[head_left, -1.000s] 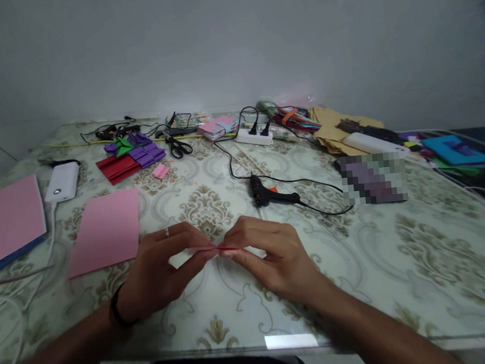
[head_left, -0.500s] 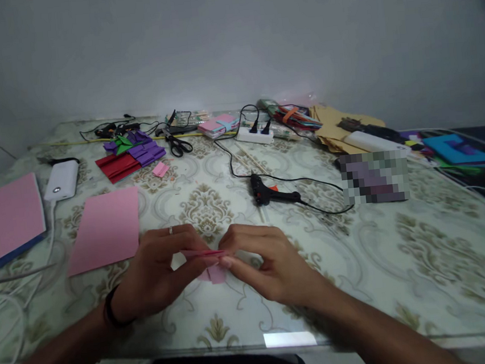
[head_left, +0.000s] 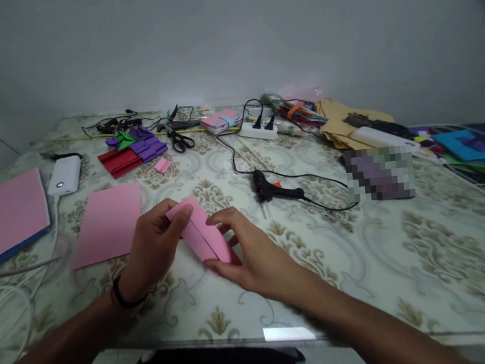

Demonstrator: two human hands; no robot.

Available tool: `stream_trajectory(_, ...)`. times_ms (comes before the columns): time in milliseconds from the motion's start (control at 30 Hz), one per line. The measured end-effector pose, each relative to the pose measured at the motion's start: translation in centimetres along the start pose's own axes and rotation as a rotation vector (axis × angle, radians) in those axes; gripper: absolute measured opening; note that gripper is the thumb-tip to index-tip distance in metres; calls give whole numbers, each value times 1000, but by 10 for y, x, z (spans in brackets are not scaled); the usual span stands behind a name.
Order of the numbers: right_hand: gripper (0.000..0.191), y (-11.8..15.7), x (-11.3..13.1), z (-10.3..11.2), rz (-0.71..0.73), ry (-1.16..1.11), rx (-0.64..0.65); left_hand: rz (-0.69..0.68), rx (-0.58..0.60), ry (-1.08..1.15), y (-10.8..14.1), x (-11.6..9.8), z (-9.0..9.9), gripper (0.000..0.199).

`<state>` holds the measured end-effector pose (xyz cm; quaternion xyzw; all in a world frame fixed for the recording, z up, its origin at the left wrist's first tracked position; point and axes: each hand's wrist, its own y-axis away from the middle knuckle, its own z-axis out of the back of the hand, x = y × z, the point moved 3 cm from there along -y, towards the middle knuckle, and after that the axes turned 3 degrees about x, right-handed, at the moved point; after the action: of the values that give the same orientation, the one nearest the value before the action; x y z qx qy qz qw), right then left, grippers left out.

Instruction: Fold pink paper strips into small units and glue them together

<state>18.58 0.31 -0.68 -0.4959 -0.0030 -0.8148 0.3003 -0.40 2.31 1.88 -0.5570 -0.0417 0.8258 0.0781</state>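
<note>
A folded pink paper (head_left: 203,233) is held between both hands above the patterned table (head_left: 347,286), its face turned up with a lengthwise seam showing. My left hand (head_left: 160,241) pinches its upper left end, thumb on top. Around the lower right end, my right hand (head_left: 249,250) grips the paper by its edges, thumb below and fingers above. A flat pink sheet (head_left: 107,225) lies just left of my left hand. Farther off to the right rests a black glue gun (head_left: 277,190) with its cord.
Pink sheets (head_left: 9,213) and a white power bank (head_left: 65,175) are at left. Behind lie red folded paper (head_left: 119,162), purple folded paper (head_left: 149,147), black scissors (head_left: 182,142) and a white power strip (head_left: 259,130). Yellow-brown envelopes (head_left: 343,116) lie at the back right.
The folded pink paper has turned from edge-on to face up and slanted. My left hand has risen slightly to its upper end, and my right hand has shifted to its lower end.
</note>
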Motion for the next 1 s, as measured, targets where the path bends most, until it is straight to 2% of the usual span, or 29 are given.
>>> stream_trajectory(100, 41, -2, 3, 10, 43, 125, -74, 41, 35, 46, -3, -1, -1, 34)
stream_trajectory(167, 24, -3, 5, 19, 16, 126, -104, 39, 75, 93, -5, -2, 0, 25)
stream_trajectory(233, 14, -4, 6, 25, -40, 92, -103, 0, 111, 148, -7, -3, 1, 37)
stream_trajectory(300, 13, -4, 6, 28, -78, 41, -95, -55, 148, 151, -10, -4, 2, 49)
stream_trajectory(433, 16, -4, 1, 28, -140, -47, -12, -41, 243, 25, -12, -3, 6, 16)
stream_trajectory(533, 13, -5, -3, 32, -158, -63, -5, -2, 265, 53, -13, -3, 11, 14)
stream_trajectory(667, 10, -7, -7, 40, -158, -60, -78, 61, 376, 88, -13, -2, 13, 17)
stream_trajectory(800, 10, -8, -9, 41, -170, -99, -48, 100, 450, 49, -12, 1, 10, 22)
stream_trajectory(867, 10, -8, -9, 40, -173, -104, -36, 116, 464, 26, -11, 2, 9, 22)
stream_trajectory(1000, 12, -8, -10, 43, -187, -85, -69, 115, 414, 24, -11, 4, 12, 22)
